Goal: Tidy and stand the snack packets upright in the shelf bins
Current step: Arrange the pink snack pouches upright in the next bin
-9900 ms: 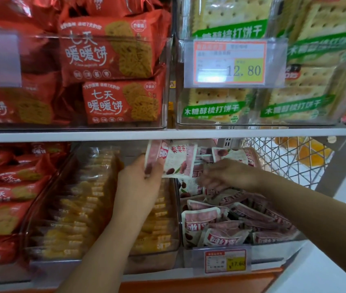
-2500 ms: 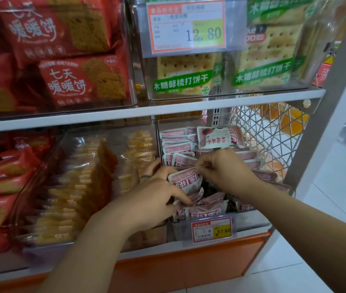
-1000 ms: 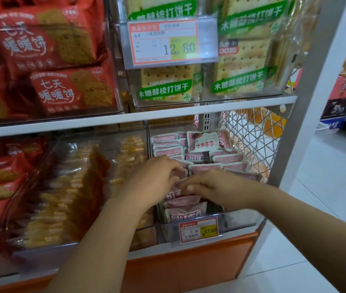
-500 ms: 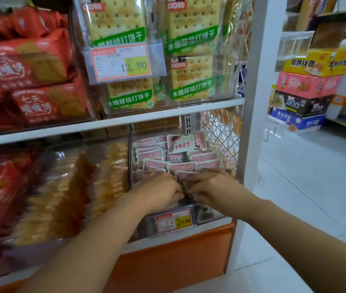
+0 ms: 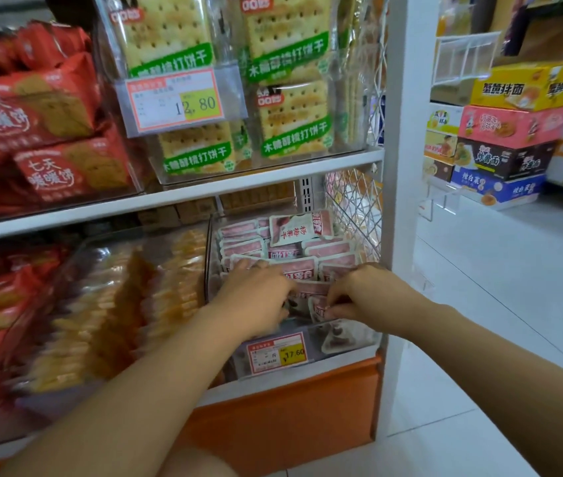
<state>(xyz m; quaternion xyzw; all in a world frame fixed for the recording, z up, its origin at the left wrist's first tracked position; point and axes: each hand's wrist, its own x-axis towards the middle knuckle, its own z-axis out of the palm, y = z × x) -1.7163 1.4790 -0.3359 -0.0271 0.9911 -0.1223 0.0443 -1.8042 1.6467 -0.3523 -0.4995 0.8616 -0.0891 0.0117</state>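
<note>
Small pink-and-white snack packets (image 5: 287, 247) stand in rows inside a clear plastic bin (image 5: 349, 342) on the lower shelf. One packet (image 5: 294, 229) lies tilted on top at the back. My left hand (image 5: 256, 297) reaches into the front of the bin, its fingers curled down among the packets; what it holds is hidden. My right hand (image 5: 366, 292) pinches a front packet (image 5: 318, 306) between thumb and fingertips. A price tag reading 17.60 (image 5: 276, 352) hangs on the bin front.
A clear bin of yellow wafer packs (image 5: 118, 304) stands left of the packet bin. Red biscuit bags (image 5: 49, 132) and green-labelled cracker packs (image 5: 290, 98) fill the upper shelf. A white upright post (image 5: 407, 166) and wire mesh (image 5: 355, 208) stand to the right. Boxes (image 5: 507, 139) line another shelf across the aisle.
The view has swung to the right, showing more aisle. Both hands have stayed at the front of the packet bin, and the right hand now pinches a front packet.
</note>
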